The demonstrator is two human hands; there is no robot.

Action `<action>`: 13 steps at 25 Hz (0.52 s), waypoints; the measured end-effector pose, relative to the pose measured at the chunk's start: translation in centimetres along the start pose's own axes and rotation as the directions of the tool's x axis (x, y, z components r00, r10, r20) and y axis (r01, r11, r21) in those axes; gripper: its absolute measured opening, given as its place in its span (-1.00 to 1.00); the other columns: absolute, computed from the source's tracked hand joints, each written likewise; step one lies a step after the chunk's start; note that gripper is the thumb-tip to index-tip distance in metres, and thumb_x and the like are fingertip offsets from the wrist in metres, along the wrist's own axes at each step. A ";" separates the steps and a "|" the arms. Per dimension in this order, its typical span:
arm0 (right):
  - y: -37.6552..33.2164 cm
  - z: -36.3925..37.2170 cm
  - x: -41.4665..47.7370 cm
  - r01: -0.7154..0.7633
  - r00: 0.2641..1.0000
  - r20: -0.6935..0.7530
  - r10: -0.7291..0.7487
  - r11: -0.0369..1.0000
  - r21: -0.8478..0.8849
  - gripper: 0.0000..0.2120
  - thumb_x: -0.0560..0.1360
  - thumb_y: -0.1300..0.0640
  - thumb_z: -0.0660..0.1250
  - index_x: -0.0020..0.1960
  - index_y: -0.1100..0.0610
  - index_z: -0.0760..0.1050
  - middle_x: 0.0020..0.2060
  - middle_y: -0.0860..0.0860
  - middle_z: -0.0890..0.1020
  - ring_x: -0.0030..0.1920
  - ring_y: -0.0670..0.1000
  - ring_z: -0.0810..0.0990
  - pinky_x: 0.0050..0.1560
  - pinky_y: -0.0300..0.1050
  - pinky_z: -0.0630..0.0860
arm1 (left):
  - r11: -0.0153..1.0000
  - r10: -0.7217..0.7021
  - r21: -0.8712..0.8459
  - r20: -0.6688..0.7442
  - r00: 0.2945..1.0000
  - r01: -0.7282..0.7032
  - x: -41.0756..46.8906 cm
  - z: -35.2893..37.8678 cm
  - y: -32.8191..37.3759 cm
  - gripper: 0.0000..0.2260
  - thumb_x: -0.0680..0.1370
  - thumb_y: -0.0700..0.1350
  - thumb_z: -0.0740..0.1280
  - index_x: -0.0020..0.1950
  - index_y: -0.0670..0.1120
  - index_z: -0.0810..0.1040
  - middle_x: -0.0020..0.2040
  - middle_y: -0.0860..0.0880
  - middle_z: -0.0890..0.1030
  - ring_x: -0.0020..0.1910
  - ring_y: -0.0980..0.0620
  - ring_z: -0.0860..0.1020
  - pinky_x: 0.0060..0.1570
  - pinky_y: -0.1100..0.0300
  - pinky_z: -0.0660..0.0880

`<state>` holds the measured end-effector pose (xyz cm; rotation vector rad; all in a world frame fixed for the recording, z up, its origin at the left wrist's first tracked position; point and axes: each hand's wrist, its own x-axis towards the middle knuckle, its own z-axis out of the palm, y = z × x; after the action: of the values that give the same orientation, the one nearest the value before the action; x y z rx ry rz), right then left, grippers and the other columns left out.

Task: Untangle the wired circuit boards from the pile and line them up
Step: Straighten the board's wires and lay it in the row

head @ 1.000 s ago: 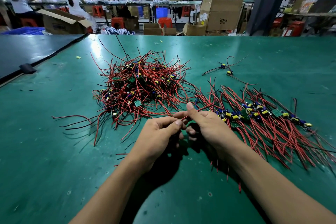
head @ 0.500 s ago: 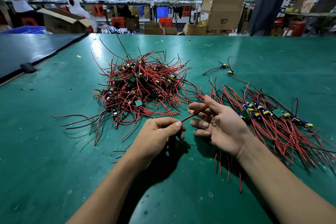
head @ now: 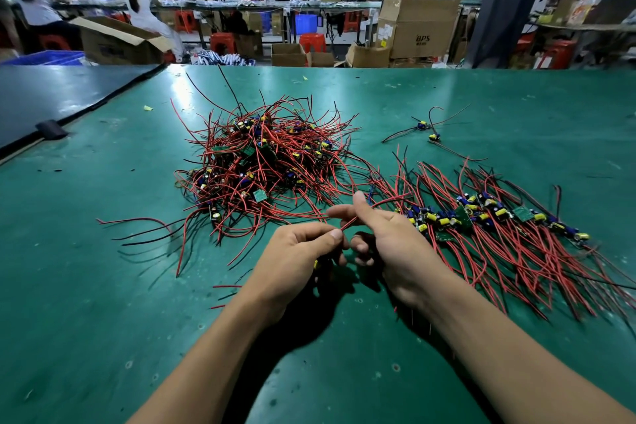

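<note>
Two hands meet over the near table [head: 103, 286], stretching one red wire [head: 347, 224] taut, I reckon to work it free. My left hand [head: 296, 251] pinches its near end, my right hand [head: 392, 241] pinches it under a raised thumb, lower fingers curled. The tangled pile [head: 265, 162] sits far left — lined-up boards [head: 481, 217] to the right.

Bare left hand [head: 296, 258] and right hand [head: 395, 244], forearms [head: 213, 351] uncovered.
</note>
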<state>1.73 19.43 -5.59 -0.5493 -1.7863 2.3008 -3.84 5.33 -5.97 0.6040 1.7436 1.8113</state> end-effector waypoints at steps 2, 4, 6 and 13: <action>-0.3 -0.3 0.2 0.044 0.996 -0.081 -0.040 0.998 0.039 -0.57 0.60 -0.18 0.23 -0.11 0.11 0.71 -0.55 -0.03 0.35 -0.58 -0.11 0.31 -0.54 -0.31 0.20 | 1.000 -0.018 0.009 0.003 1.000 0.018 0.2 -0.2 0.0 -0.75 0.58 -0.15 0.32 -0.27 -0.09 0.66 -0.39 -0.08 0.58 -0.49 0.06 0.42 -0.48 0.30 0.33; -0.4 -0.3 0.4 0.101 0.986 -0.141 -0.092 0.993 0.058 -0.57 0.61 -0.15 0.22 -0.10 0.14 0.68 -0.53 -0.08 0.47 -0.57 -0.14 0.27 -0.53 -0.32 0.20 | 1.000 -0.030 0.009 0.004 1.000 0.030 0.2 -0.3 0.1 -0.75 0.58 -0.14 0.32 -0.28 -0.09 0.65 -0.39 -0.08 0.58 -0.48 0.05 0.41 -0.47 0.28 0.32; -0.9 -0.8 0.6 0.127 0.975 -0.202 -0.089 0.974 0.187 -0.57 0.63 -0.13 0.20 -0.12 0.16 0.64 -0.42 -0.12 0.59 -0.58 -0.15 0.25 -0.57 -0.32 0.19 | 0.999 -0.045 -0.016 -0.009 0.999 0.045 0.3 -0.6 0.1 -0.75 0.57 -0.16 0.32 -0.29 -0.11 0.65 -0.40 -0.08 0.57 -0.49 0.05 0.43 -0.49 0.29 0.35; -2.4 -3.4 0.9 0.023 0.985 -0.165 0.042 0.929 0.370 -0.57 0.65 -0.10 0.18 -0.16 0.19 0.59 -0.37 -0.02 0.45 -0.57 -0.15 0.24 -0.61 -0.34 0.18 | 0.985 -0.087 -0.156 -0.115 0.990 0.069 0.2 -2.1 0.9 -0.82 0.58 -0.19 0.28 -0.18 -0.20 0.59 -0.37 -0.10 0.55 -0.50 0.01 0.44 -0.49 0.27 0.33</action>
<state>2.03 23.48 -4.14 -0.6621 -1.2303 2.4286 -5.46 3.88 -5.19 0.3655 1.6629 1.9392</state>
